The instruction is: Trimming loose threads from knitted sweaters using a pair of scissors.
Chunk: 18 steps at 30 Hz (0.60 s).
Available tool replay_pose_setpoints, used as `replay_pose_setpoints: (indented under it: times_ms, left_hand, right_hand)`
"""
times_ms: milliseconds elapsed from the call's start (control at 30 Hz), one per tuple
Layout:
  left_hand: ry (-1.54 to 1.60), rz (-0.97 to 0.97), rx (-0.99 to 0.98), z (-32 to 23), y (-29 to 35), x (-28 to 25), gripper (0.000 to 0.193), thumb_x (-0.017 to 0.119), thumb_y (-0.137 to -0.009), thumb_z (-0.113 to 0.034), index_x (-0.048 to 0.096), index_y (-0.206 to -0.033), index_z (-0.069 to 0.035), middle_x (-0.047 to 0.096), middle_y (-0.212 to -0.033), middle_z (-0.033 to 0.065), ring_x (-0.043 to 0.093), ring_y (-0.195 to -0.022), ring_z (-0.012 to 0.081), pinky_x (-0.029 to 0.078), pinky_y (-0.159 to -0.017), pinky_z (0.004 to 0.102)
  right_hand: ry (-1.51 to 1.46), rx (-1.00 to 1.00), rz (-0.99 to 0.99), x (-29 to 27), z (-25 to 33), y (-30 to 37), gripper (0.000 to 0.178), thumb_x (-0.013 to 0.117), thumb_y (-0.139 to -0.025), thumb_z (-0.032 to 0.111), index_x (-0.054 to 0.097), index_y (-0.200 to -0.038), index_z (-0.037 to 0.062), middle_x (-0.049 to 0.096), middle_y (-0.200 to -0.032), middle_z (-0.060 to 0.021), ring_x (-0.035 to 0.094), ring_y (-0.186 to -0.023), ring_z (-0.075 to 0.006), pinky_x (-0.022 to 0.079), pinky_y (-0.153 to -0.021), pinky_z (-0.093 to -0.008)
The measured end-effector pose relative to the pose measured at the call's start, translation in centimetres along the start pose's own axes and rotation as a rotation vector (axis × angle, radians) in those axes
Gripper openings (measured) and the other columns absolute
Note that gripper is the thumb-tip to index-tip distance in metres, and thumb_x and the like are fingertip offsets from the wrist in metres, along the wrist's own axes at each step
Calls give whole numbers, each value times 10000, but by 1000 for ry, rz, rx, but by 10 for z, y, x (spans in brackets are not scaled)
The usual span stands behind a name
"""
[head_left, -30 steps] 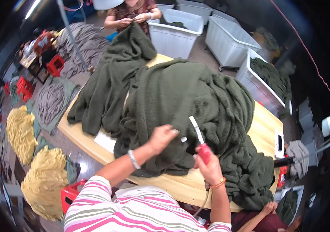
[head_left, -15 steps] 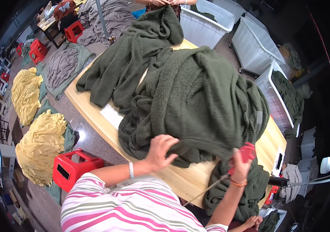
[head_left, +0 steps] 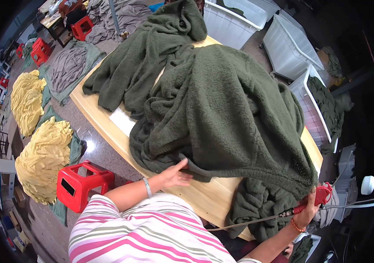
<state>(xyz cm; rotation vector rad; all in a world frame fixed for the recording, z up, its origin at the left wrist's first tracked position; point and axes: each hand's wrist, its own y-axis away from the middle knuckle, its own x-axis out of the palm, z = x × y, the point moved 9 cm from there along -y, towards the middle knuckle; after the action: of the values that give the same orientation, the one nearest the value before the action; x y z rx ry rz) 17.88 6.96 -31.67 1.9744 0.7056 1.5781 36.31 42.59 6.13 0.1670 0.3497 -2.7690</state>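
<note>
dark green fleece (head_left: 222, 114) lies beyond and between both hands (head_left: 174, 176) (head_left: 307, 212).

We're seeing matt, fuzzy green cloth (head_left: 231, 114) beside the left fingers (head_left: 180, 177), smooth wood-grained tabletop (head_left: 211, 197) beneath them, a shiny plastic stool (head_left: 74, 199) to their left! In the right fingers (head_left: 312, 199), we've got a smooth, plastic-looking red tool (head_left: 324, 193).

A wooden table (head_left: 211, 198) bears green fleece (head_left: 226, 114) and a white sheet (head_left: 122, 122).
</note>
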Motion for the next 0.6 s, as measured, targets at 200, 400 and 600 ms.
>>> replay_pose_setpoints:
  times_ms: [200, 400, 600]
  left_hand:
    - [204, -195, 460, -55, -3, 33, 631, 685, -849, -446, 490, -1328, -85, 557, -1280, 126, 567, -1130, 295, 508, -921, 484]
    - [276, -159, 1134, -268, 122, 130, 346, 580, -953, -264, 598, -1181, -4, 644, -1171, 120, 621, -1050, 277, 485, -975, 447]
    - [-634, -192, 2168, -351, 325, 396, 252, 561, -962, -250, 650, -964, -14, 678, -889, 112, 669, -772, 196, 531, -699, 334]
  right_hand:
    - [-9, 42, -18, -9, 2, 9, 343, 716, -889, 216, 593, -1172, 67, 565, -751, 44, 488, -548, -41, 372, -444, -203]
    - [71, 234, 72, -10, -62, 32, 270, 734, -865, 160, 509, -1008, 113, 562, -681, 15, 492, -449, -77, 378, -375, -215]
    - [-193, 311, 404, 100, -73, 97, 161, 736, -845, 114, 579, -836, 82, 538, -638, 48, 474, -477, -41, 371, -421, -214]
